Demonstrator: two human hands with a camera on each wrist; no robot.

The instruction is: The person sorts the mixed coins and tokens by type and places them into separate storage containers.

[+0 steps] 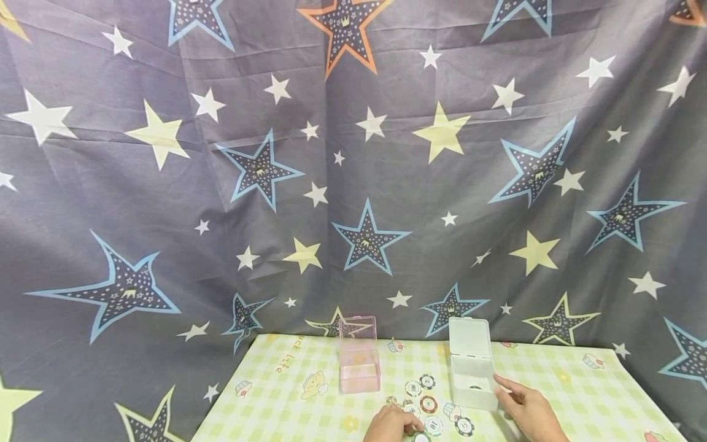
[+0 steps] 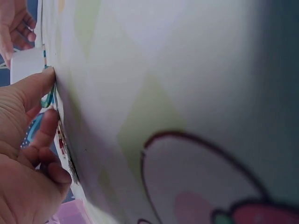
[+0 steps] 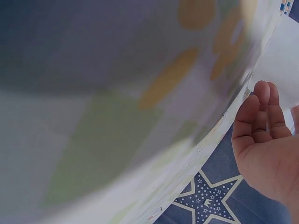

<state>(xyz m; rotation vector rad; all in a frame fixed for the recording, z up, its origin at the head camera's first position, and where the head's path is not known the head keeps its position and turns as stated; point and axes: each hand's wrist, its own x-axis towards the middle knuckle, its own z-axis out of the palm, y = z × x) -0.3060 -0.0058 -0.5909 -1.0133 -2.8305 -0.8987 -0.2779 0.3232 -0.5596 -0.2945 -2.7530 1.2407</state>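
Observation:
My left hand [image 1: 388,423] is low over a loose group of poker chips, thumb and finger at a green-edged poker chip [image 2: 47,100], pinching it near the tabletop. Close by lie a red poker chip [image 1: 428,404], a black-and-white poker chip [image 1: 464,426] and several others. A white lidded box [image 1: 474,393] stands with its lid raised, and part of a dark chip shows inside. Against its right side, my right hand [image 1: 527,410] rests with fingers extended; the right wrist view shows these fingers [image 3: 269,109] lightly bent beside the white wall.
A see-through pink box [image 1: 360,379], lid up, stands left of the chips. The table has a green-checked cloth [image 1: 293,393] with printed cartoons. Behind its far edge hangs a dark star-patterned curtain [image 1: 386,178].

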